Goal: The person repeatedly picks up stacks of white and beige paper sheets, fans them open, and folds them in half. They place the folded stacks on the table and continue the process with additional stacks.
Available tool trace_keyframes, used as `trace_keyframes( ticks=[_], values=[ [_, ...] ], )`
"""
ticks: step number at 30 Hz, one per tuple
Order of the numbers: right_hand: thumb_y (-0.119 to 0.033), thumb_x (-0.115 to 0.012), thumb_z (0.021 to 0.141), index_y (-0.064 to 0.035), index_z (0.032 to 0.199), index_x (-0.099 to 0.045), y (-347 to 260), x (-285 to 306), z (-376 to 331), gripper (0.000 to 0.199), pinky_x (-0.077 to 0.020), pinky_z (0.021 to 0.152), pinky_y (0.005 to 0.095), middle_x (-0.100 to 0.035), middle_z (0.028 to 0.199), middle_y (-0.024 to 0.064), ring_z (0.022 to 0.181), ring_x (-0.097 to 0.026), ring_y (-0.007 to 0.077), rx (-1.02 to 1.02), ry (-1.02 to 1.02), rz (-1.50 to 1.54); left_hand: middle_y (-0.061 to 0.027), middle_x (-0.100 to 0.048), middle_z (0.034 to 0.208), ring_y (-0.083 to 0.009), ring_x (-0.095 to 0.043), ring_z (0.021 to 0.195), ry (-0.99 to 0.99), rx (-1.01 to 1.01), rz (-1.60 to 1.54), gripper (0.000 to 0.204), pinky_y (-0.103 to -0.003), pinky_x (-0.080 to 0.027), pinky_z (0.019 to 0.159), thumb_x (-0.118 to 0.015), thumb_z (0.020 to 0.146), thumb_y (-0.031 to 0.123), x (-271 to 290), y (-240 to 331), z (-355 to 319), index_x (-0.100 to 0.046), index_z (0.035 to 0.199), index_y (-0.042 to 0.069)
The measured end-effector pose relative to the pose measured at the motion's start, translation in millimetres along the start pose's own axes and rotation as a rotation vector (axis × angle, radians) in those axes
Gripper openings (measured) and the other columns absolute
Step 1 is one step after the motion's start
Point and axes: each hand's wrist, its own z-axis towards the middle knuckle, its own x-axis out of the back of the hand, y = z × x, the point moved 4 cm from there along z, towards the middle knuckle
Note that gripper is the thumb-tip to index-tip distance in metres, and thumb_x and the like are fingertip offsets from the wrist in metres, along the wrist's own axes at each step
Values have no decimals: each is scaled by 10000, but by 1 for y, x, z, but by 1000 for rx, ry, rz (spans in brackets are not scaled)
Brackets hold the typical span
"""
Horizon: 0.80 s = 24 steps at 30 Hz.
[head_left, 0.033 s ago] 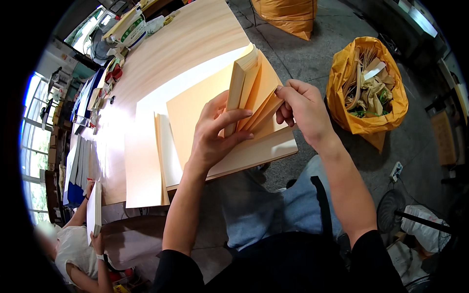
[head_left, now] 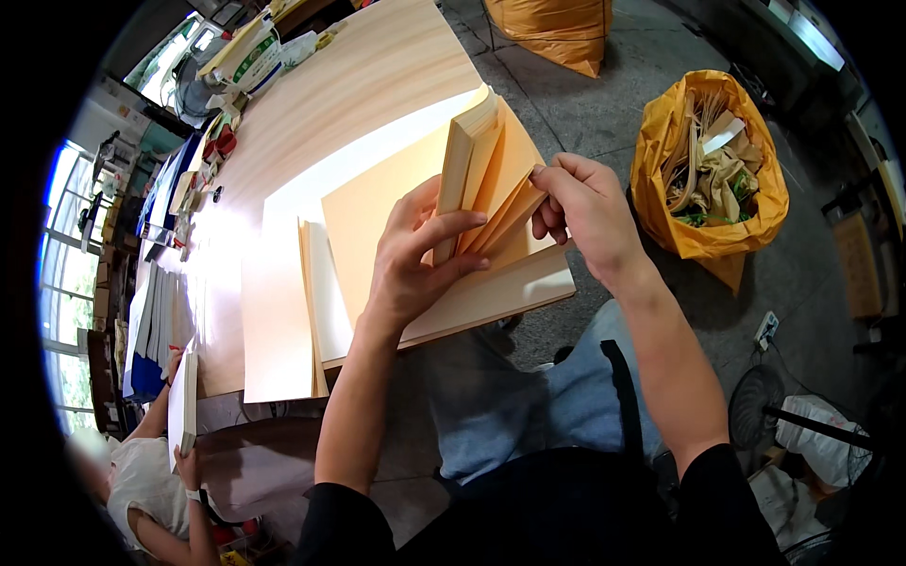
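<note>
A thick book with cream pages (head_left: 457,156) stands part open over the table, its leaves fanned toward the right. Around its lower left side my left hand (head_left: 411,247) is closed, the thumb and a finger among the pages. My right hand (head_left: 587,209) pinches the outer corner of some leaves between thumb and fingertips. Under the book lie a large peach-coloured sheet (head_left: 357,208) and a white board or sheet (head_left: 294,196). To their left is a small stack of cream sheets (head_left: 276,325) along the table's near edge.
The pale wooden table (head_left: 377,58) extends away to the far left. On the floor at right stands a yellow sack (head_left: 651,179) filled with paper scraps, with another orange sack (head_left: 557,28) farther off. At lower left a co-worker (head_left: 151,481) holds a white book (head_left: 182,406). A fan (head_left: 755,407) stands at right.
My hands and the book stay almost still. At lower left, the co-worker's white book has shifted slightly.
</note>
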Motion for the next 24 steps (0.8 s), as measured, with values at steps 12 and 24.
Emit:
trace_keyframes(
  ticks=[12,24],
  values=[
    [-198,-578,949,-58,735,-570,-3,0,0,255,-401,474,230,-569,605,8,539,-591,91,7,-6,-9,-155,-571,1319,-340,-584,1205,-14,32,-7,482,-442,-524,979,-886,635,55,0,1,1,-725,1081,145],
    [-209,-573,945,-40,727,-589,-1,1,0,277,-425,489,237,-585,592,24,513,-556,87,23,1,-44,-153,-575,1315,-335,-573,1208,-43,36,-1,478,-439,-520,992,-883,643,54,-1,-1,0,-728,1083,159]
  ],
)
